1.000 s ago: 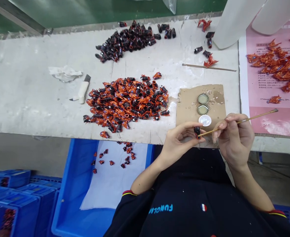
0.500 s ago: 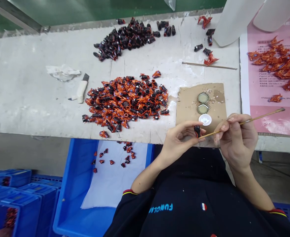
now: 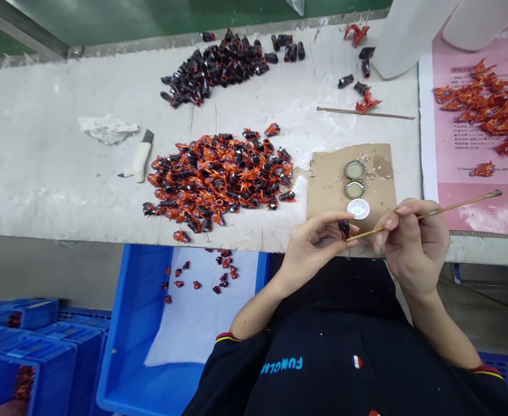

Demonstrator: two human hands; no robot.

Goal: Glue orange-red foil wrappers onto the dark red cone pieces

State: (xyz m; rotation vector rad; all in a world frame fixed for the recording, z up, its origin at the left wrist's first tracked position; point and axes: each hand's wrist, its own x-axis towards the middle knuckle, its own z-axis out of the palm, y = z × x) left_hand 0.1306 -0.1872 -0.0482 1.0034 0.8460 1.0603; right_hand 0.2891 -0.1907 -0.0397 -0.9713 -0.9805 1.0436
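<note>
At the near table edge, our left hand [image 3: 312, 245] pinches a small black piece [image 3: 344, 229] between thumb and fingertips; our right hand [image 3: 412, 240] pinches a thin stick [image 3: 448, 207], its tip touching the piece, beside the cardboard [image 3: 329, 173].

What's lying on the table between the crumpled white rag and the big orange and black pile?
In the head view, a white-handled knife lies between the rag and the orange and black pile, on the bare white table.

White workbench [image 3: 41, 173] w/ orange-black parts pile [image 3: 219, 176], dark parts pile [image 3: 219, 63], rag [image 3: 105, 127], knife [image 3: 140, 159], cardboard [image 3: 329, 182], stick [image 3: 364, 112], pink sheet [image 3: 470, 150].
</note>
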